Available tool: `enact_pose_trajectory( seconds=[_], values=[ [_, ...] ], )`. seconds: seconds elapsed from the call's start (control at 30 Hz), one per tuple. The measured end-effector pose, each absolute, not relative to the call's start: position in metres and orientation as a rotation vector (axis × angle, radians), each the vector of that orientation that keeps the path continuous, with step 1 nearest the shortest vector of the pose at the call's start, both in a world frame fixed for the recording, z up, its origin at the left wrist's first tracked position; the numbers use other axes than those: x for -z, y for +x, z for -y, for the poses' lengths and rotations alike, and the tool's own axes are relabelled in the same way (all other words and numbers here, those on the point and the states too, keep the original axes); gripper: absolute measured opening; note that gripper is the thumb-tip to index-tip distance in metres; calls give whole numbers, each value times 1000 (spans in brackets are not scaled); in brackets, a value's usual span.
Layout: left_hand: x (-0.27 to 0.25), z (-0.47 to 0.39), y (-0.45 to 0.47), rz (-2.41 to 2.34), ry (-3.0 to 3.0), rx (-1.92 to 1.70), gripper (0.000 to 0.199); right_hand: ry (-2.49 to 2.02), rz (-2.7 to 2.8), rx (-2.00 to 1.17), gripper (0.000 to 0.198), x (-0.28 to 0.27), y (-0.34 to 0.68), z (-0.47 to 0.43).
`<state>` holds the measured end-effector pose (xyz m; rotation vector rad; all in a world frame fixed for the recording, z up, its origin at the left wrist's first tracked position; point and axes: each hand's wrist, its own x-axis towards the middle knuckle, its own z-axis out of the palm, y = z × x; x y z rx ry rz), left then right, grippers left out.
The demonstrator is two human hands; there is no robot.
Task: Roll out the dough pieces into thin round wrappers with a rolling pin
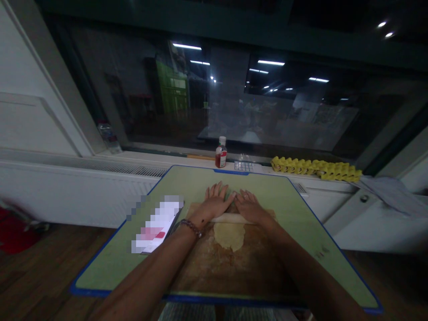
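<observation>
My left hand [216, 200] and right hand [248, 206] lie palm down and close together, fingers straight and a little spread, their heels over the rolling pin [230, 218]; neither is curled round it. The pin sits on the far part of the wooden board [214, 267], its long axis running left to right, crosswise to my forearms. Both its ends are hidden by my hands and wrists, so I cannot tell how far it reaches. On its near side lies a thin, uneven sheet of dough [229, 236], with bits scattered nearer me. A beaded bracelet [191, 226] circles my left wrist. Left of the board, a lit phone [162, 227] slants on the green table [281, 189]. Beyond the table's far edge stand a bottle [221, 156] and, farther right, a yellow egg tray [316, 168].
</observation>
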<state>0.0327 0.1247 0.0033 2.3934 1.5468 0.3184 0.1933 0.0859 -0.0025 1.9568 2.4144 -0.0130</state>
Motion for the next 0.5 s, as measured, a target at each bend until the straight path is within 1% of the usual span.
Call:
enact_pose_trajectory(
  seconds=[0.17,0.33,0.5],
  values=[
    [0,-115,26,-1605,2457,-449,55,2010,-2381,-11,49,7,194,-77],
    [3,-105,21,-1489,2595,-387,50,2007,-2424,-127,50,8,192,-56],
    [5,-86,17,-1406,2747,-353,50,2118,-2378,-91,49,1,180,-34]
  ],
)
